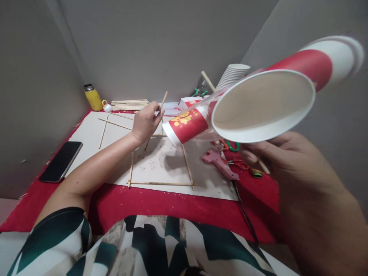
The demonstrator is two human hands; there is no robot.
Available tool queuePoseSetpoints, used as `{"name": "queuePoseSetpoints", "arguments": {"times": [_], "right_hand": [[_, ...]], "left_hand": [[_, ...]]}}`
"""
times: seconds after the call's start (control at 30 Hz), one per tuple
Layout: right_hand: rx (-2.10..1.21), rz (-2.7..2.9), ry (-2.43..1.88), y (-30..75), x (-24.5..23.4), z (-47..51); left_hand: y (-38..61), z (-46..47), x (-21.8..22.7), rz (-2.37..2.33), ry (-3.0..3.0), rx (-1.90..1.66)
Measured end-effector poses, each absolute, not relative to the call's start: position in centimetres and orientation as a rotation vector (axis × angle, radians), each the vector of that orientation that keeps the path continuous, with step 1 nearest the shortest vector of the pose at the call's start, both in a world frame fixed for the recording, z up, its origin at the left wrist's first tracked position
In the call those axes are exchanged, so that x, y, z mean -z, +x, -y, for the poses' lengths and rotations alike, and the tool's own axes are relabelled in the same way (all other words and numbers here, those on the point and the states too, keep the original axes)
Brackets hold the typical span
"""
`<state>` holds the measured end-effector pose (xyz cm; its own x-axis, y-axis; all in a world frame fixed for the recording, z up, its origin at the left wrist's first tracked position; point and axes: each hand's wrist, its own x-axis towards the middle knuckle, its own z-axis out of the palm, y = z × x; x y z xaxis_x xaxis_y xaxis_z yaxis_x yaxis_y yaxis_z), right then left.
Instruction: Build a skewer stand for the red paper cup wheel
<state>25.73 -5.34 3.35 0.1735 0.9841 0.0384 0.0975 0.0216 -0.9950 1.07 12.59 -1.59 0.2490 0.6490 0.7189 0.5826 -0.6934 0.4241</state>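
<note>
My left hand (147, 119) is closed around a thin wooden stick (164, 99), above the white board (221, 189). Close to the camera, my right hand (290, 165) grips an assembly of red and white paper cups (188, 125) from below. One cup's wide mouth (264, 105) faces me, while others point out to the left and right. A wooden rod (208, 81) sticks out behind the cups, and a similar end shows by my right fingers. On the board below lies a square frame of sticks (161, 183), partly hidden by my left arm.
A pink glue gun (220, 163) with a black cord lies at the board's right, near red-handled scissors (241, 163). At the left are a phone (61, 161) and a yellow bottle (93, 97). Stacked cups (233, 76) and a stick bundle (129, 104) stand along the back.
</note>
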Motion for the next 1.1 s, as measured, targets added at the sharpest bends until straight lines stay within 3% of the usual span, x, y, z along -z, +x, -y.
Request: {"name": "queuePoseSetpoints", "arguments": {"times": [0.43, 0.73, 1.1], "right_hand": [[-0.943, 1.115, -1.320, 25.9, -3.9, 5.8], [-0.961, 1.092, -1.330, 26.0, -3.8, 5.3], [-0.921, 1.139, -1.337, 25.5, -4.1, 5.2]], "left_hand": [[0.8, -15.0, -1.8, -0.947, 1.952, -1.502], [1.3, -16.1, 1.6, -0.842, 1.820, -1.479], [1.4, -15.8, 2.1, -0.819, 1.771, -1.418]]}}
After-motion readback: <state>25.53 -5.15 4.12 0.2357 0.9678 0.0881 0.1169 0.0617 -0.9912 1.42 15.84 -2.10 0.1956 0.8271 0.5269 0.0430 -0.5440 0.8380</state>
